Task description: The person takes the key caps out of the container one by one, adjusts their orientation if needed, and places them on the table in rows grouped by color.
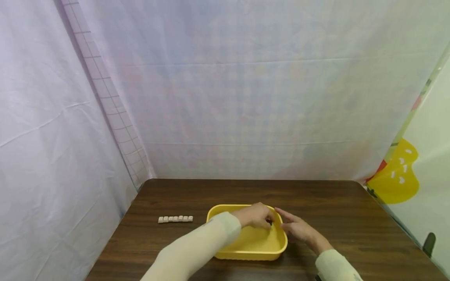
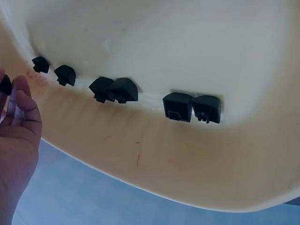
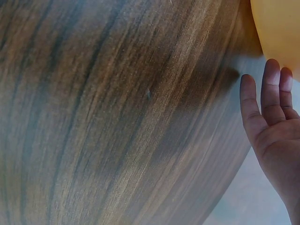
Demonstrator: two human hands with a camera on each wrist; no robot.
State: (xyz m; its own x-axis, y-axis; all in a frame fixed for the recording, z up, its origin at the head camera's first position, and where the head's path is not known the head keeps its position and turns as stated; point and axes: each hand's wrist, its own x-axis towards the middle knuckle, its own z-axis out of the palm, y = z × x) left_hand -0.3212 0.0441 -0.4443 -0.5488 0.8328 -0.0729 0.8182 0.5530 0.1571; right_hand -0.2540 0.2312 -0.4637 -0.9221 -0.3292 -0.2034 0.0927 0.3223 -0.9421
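A yellow plastic tray [image 1: 246, 255] with raised sides stands on the table. Inside it, close to its right end, my left hand [image 1: 256, 216] pinches a small black keycap [image 2: 5, 86] between thumb and fingers. Several more black keycaps [image 2: 177, 107] lie in a broken line along the foot of the tray's wall in the left wrist view, most of them in pairs. My right hand [image 1: 298, 228] is at the outer right side of the tray, fingers extended, fingertips right at the wall; it holds nothing.
Several white keycaps [image 1: 175, 219] form a straight row on the dark wooden table [image 1: 337, 218], left of the tray. Light curtains [image 1: 253, 117] hang behind the table and to its left. A yellow patterned shape [image 1: 397, 175] shows at the right.
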